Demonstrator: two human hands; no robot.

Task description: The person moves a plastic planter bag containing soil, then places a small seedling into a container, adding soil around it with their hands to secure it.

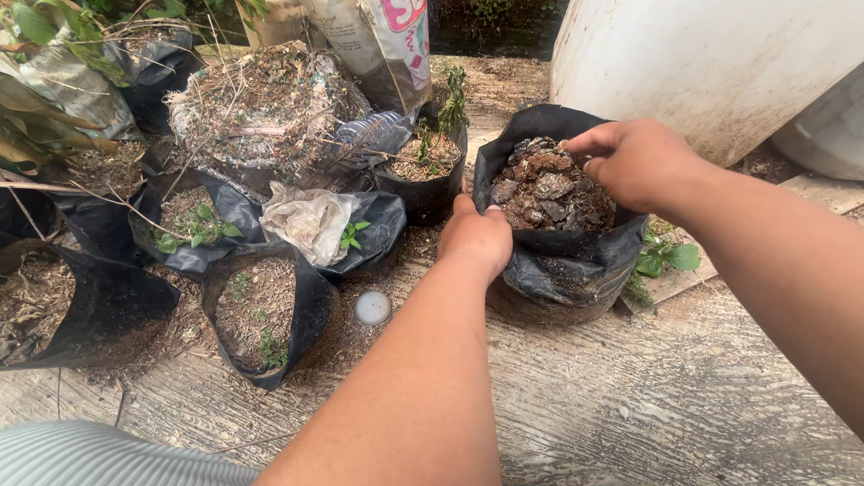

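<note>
A black plastic grow bag (558, 261) stands on the ground, filled with brown chunky bark or dry leaf pieces (551, 191). My left hand (477, 236) grips the bag's near-left rim, fingers curled over the edge. My right hand (634, 162) rests on the far-right side of the fill, fingers bent down into the pieces. Whether it holds any of them is hidden.
Several other black grow bags with soil and small seedlings stand to the left (261, 315), (193, 225). A crumpled clear plastic bag (309, 220), a white round lid (373, 308), a printed sack (387, 45) and a large white container (711, 63) surround them.
</note>
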